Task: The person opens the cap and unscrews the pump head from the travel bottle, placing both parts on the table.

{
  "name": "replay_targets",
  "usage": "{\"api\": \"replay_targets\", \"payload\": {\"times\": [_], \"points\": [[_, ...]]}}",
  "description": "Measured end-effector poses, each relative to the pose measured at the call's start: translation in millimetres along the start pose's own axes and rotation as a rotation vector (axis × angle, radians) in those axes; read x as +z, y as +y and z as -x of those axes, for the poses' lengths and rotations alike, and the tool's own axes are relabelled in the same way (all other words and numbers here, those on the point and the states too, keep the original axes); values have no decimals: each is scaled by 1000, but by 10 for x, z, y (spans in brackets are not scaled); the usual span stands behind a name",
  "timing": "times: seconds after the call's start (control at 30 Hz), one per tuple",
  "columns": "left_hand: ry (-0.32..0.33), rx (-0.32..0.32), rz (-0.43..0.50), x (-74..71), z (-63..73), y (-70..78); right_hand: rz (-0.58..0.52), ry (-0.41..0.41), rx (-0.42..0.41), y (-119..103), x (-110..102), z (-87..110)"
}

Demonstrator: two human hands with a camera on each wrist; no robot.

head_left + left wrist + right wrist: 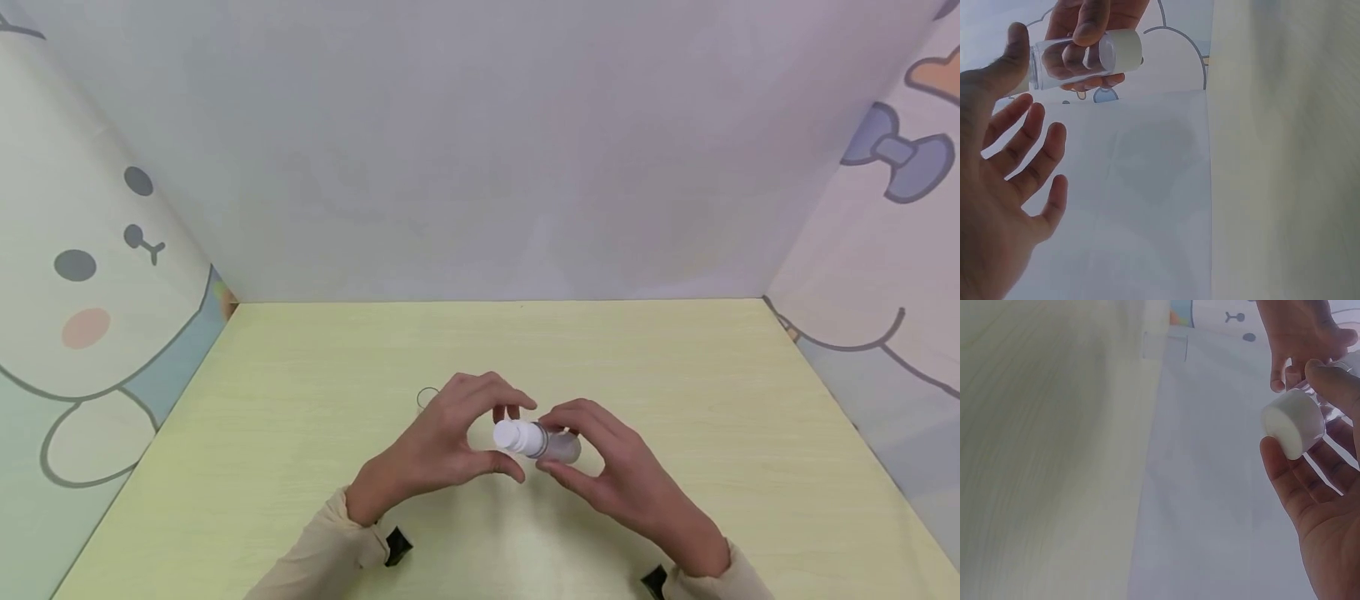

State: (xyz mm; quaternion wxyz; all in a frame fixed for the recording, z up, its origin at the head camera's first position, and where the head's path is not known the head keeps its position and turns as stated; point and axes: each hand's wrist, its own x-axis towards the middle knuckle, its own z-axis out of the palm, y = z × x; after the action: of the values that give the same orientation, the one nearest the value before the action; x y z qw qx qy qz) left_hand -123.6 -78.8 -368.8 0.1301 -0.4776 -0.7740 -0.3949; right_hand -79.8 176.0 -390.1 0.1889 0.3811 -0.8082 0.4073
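Head view put the bottle (564, 448) between my hands, long axis running from one to the other, its white top (520, 437) towards my left hand (448, 435), whose thumb and fingers stood apart around it, contact uncertain, while my right hand (626, 467), the nearer to the body, pinched it. Right wrist view showed what the head view hid: the bottle's white base (1294, 424), on the side away from my left hand, and the side of a clear cylinder (1166, 347) beyond the bottle, only a thin ring from above.
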Motion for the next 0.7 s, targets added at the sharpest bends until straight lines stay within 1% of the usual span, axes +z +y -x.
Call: {"api": "replay_targets", "payload": {"times": [0.13, 0.27, 0.4, 0.53, 0.63, 0.7], "points": [[-41, 1, 91, -26, 11, 8, 4, 19, -20, 24, -7, -1], [-47, 15, 134, -44, 18, 0, 0, 29, -37, 44, 2, -2], [-27, 18, 136, -45, 16, -23, -7, 26, -40, 47, 13, -4], [-17, -2, 101, -37, 10, -34, -4, 20, -27, 41, 7, 0], [-34, -19, 76, -34, 9, -27, 6, 15, -14, 39, -2, 6], [-54, -21, 82, -37, 11, -16, 11, 15, -10, 42, -6, 9]]}}
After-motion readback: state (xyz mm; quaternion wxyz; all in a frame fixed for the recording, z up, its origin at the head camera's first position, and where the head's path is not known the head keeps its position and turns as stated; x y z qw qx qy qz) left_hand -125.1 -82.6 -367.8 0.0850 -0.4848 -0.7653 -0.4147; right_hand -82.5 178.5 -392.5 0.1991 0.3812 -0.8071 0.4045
